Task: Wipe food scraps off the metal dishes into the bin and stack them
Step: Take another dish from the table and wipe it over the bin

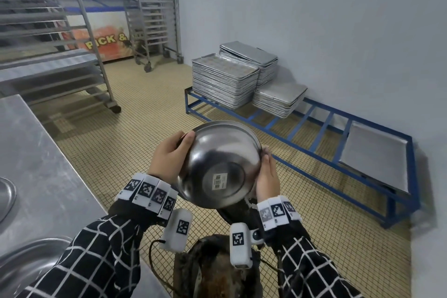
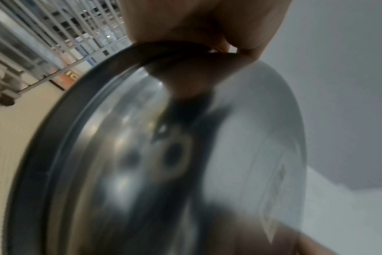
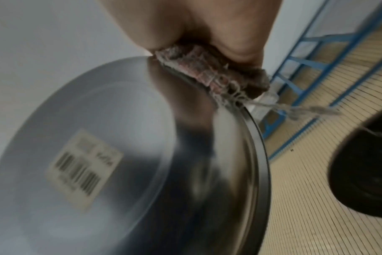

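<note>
Metal bowl (image 1: 219,164) held in the air, tipped with its underside and barcode sticker (image 1: 219,181) facing the viewer, above the dark bin (image 1: 215,271) at the near edge. Left hand (image 1: 169,158) grips the rim at left, thumb curled over the edge. Right hand (image 1: 267,176) presses a frayed cloth (image 3: 199,72) against the rim at right, fingers closed on cloth and rim. Steel table (image 1: 36,152) at left carries further metal dishes (image 1: 24,266). Stacked baking trays (image 1: 225,80) rest on a blue rack (image 1: 314,128) along the far right wall.
</note>
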A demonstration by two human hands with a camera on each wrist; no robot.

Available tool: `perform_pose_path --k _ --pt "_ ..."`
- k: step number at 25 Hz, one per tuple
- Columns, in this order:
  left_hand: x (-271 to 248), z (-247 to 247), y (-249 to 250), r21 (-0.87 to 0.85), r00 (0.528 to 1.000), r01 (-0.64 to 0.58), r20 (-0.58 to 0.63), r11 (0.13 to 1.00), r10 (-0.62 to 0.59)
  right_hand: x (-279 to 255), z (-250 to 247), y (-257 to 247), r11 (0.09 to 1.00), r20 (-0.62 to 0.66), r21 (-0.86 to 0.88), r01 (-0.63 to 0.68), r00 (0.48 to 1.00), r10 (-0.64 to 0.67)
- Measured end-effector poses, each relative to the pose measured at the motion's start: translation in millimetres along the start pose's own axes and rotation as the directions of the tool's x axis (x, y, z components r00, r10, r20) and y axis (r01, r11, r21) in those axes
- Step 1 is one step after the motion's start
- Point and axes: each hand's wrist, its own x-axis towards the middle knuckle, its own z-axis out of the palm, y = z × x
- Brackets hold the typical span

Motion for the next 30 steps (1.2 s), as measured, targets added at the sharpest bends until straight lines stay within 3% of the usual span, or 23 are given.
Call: perform_pose_path --k 2,7,12,15,19,20,23,24,25,28,30 --pt "-3 -1 -5 -0.019 0.998 0.037 0.049 0.999 -0.036 -2 -6 -2 0.998 -0.005 -0.054 -0.016 1.000 0.016" --pt "-4 -4 -16 -0.042 0.985 0.021 0.170 0.999 -0.014 12 -17 -12 0.950 0.103 -0.250 0.188 0.981 -0.167" --pt "-10 4 -8 0.095 0.970 -0.070 0.239 0.993 0.045 22 -11 -27 0.712 0.360 -0.464 0.527 0.846 -0.392" --pt "-10 5 -7 0.140 0.983 -0.070 0.180 0.988 0.044 20 -3 -30 0.613 0.401 -0.481 0.628 0.778 -0.483" --pt "-11 8 -7 0.153 0.995 -0.060 0.091 0.986 0.046 -3 10 -28 0.650 0.241 -0.414 0.637 0.765 -0.597" --pt "-10 9 -6 0.144 0.997 -0.053 0.066 0.988 0.044 -11 17 -23 0.613 0.274 -0.429 0.663 0.742 -0.611" --pt "-6 9 -3 0.093 0.998 -0.064 0.006 0.994 0.063 -27 33 -4 0.367 0.435 -0.558 0.744 0.639 -0.635" --pt "-6 9 -1 0.086 0.997 -0.076 0.002 0.993 0.077 -27 35 -2 0.340 0.434 -0.579 0.741 0.633 -0.641" --pt "-6 8 1 0.073 0.997 -0.082 0.003 0.994 0.082 -25 35 -3 0.371 0.402 -0.585 0.722 0.654 -0.641" --pt "-7 4 3 0.020 0.998 -0.056 0.004 0.998 0.056 -12 30 -8 0.675 0.222 -0.453 0.582 0.807 -0.547" --pt "-7 2 4 0.024 0.999 -0.049 -0.003 0.999 0.049 -3 22 -6 0.808 0.177 -0.342 0.481 0.877 -0.447"
